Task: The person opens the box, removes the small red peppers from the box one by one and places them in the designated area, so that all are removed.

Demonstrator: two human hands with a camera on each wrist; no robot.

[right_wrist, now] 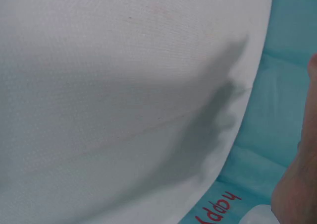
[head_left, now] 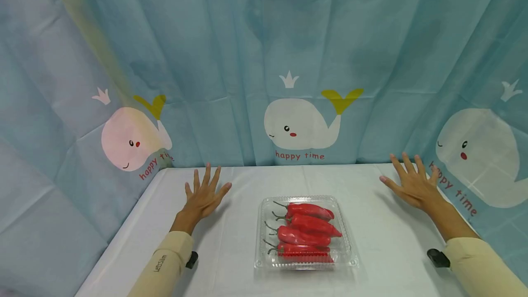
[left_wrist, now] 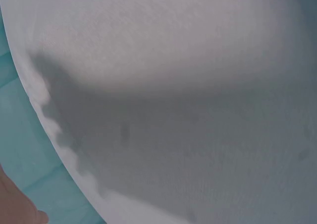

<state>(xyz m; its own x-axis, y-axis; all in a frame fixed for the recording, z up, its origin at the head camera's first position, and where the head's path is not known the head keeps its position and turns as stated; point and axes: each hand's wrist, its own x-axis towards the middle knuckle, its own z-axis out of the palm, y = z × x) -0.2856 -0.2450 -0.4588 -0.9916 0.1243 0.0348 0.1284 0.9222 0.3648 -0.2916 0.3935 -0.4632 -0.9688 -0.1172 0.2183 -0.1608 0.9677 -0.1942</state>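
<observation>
A clear plastic clamshell box sits on the white table, holding several red peppers with dark curved stems. Left of the box, my left hand is held with fingers spread and straight, nothing in it. Over by the table's right side, my right hand is likewise spread, also holding nothing. Both hands are apart from the box. In the left wrist view only part of the left hand shows at the lower corner; the right wrist view catches an edge of the right hand. Shadows of the hands fall on the cloth.
A white cloth covers the table. Blue curtains printed with whales stand along the back and both sides, close to the table's edges. Each sleeve has a small black device at the wrist, such as the right one.
</observation>
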